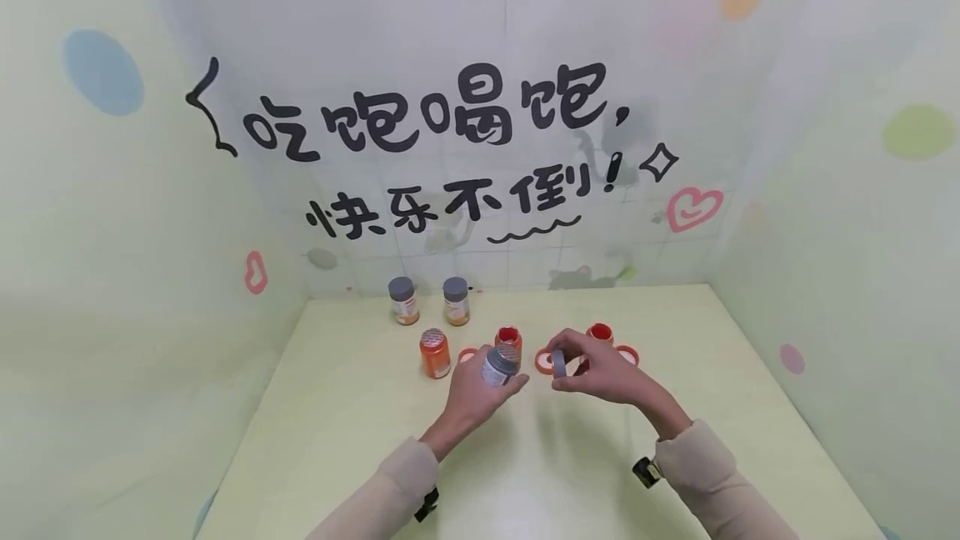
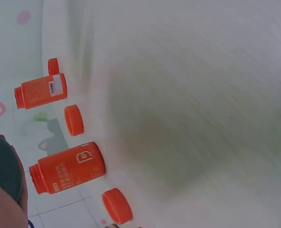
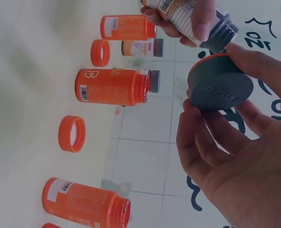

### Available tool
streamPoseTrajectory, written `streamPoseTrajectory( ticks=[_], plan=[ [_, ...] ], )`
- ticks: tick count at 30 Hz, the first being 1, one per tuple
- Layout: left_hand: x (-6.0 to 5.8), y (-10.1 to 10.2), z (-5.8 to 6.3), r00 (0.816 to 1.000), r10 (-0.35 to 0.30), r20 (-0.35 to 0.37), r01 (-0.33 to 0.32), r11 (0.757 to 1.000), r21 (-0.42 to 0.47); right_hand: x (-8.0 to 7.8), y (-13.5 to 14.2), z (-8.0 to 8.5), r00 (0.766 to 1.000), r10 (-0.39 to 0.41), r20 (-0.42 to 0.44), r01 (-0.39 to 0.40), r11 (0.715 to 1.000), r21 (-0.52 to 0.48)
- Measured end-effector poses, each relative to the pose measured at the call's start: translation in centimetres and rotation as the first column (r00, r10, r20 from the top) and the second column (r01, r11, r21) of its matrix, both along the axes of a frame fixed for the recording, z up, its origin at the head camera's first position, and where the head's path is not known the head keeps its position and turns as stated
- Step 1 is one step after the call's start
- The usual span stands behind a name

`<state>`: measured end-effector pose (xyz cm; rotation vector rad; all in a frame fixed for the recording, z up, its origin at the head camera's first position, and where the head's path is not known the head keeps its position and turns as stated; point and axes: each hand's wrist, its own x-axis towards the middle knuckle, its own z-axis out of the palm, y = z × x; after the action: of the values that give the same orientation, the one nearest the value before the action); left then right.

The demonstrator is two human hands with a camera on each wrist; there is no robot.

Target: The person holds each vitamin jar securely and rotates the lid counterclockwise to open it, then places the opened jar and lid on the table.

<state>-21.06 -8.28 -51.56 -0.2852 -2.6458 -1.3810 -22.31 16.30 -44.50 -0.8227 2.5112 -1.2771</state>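
Observation:
My left hand [image 1: 474, 394] grips a small bottle [image 3: 178, 19] with a grey neck and a white-and-orange label. A printed seal covers the mouth of this tilted bottle in the head view. My right hand [image 1: 603, 369] pinches a grey lid [image 3: 221, 85] between thumb and fingers, apart from the bottle. Close behind the hands stand two red bottles without lids, one near the middle [image 2: 69, 168] and one farther right [image 1: 600, 332]. Red lids lie on the table beside them, including one lid [image 3: 72, 134] between the two bottles.
Two grey-capped bottles, the left one [image 1: 403, 300] and the right one [image 1: 456, 300], stand at the back left. A red bottle with a sealed top [image 1: 435, 354] is left of my left hand. Printed walls enclose the pale table [image 1: 337, 440] at the back and sides.

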Motion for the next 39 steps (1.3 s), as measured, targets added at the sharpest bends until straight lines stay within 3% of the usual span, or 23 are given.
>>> streamPoseTrajectory(
  ticks=[3,7,12,17,23,29,39],
  plan=[
    [0.3,-1.3,-0.9,0.994,0.057,0.098,-0.069,0.99,0.122,-0.1,-0.3,-0.4,1.0,-0.004,0.015,0.005,1.0,-0.006],
    [0.8,-3.5,-2.4,0.968,0.122,0.219,-0.171,0.96,0.221,-0.1,-1.1,-1.0,0.998,-0.022,0.061,0.023,1.0,-0.012],
    [1.6,-6.1,-4.0,0.93,0.192,0.313,-0.263,0.943,0.204,0.0,-2.5,-2.2,0.993,-0.051,0.107,0.048,0.999,0.026],
    [1.9,-8.0,-5.1,0.909,0.235,0.343,-0.31,0.934,0.18,-0.2,-4.4,-3.3,0.996,-0.024,0.089,0.02,0.999,0.051],
    [2.1,-9.4,-5.5,0.894,0.271,0.358,-0.339,0.929,0.145,-0.5,-6.9,-4.3,0.998,0.034,0.049,-0.035,0.999,0.022],
    [2.3,-9.7,-5.3,0.884,0.275,0.377,-0.343,0.931,0.126,-0.5,-8.3,-5.0,0.998,0.021,0.067,-0.022,1.0,0.022],
    [2.6,-10.1,-5.2,0.895,0.237,0.379,-0.292,0.952,0.095,-0.6,-10.5,-5.6,0.999,0.011,0.037,-0.014,0.996,0.083]
  ],
)
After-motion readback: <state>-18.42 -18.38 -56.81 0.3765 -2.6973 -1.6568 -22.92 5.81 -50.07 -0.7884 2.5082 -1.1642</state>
